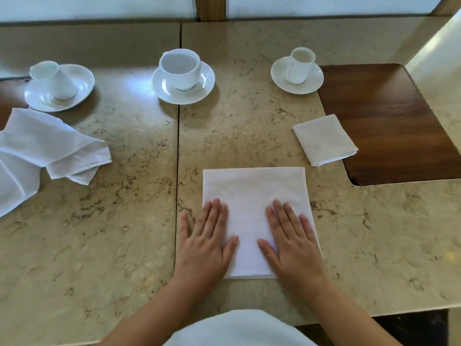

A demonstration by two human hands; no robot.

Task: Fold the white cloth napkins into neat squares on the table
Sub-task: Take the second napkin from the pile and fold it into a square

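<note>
A white cloth napkin (252, 196), folded into a large flat rectangle, lies on the marble table (112, 233) in front of me. My left hand (207, 236) rests flat on its near left part, fingers spread, partly over the table. My right hand (291, 238) presses flat on its near right part. A small folded napkin square (324, 139) lies further right, at the edge of a dark wooden inset. A loose, crumpled pile of white napkins (42, 151) lies at the far left.
Three white cups on saucers stand along the far side: one tipped at the left (56, 83), one upright in the middle (182, 76), one at the right (298, 71). A dark wooden panel (389, 126) sits at the right. A seam (178, 146) splits the tabletop.
</note>
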